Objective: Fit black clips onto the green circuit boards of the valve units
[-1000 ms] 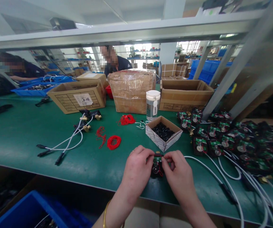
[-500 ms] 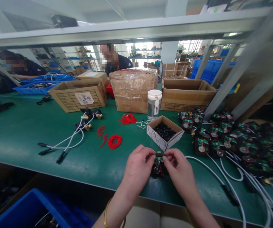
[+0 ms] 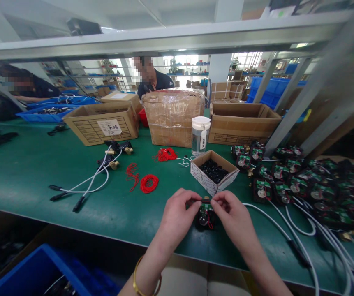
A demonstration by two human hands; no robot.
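Note:
My left hand (image 3: 178, 217) and my right hand (image 3: 232, 219) meet over the front of the green table (image 3: 25, 172). Both pinch a small black valve part (image 3: 205, 215) with a green label and a red wire. The fingers of each hand are closed on its top edge. Just beyond the hands stands a small open white carton (image 3: 213, 172) filled with little black pieces. To the right lies a heap of like black parts with green labels (image 3: 290, 181) and white cables (image 3: 290, 230).
Red wire coils (image 3: 148, 183) and a white-cabled assembly (image 3: 96, 176) lie left of the hands. A white-capped jar (image 3: 200, 135) and cardboard boxes (image 3: 102, 123) stand farther back. Two other people sit behind the boxes. A blue bin (image 3: 38, 273) sits below the table edge.
Both hands have stayed on the black part, with only small finger shifts. The view has moved slightly.

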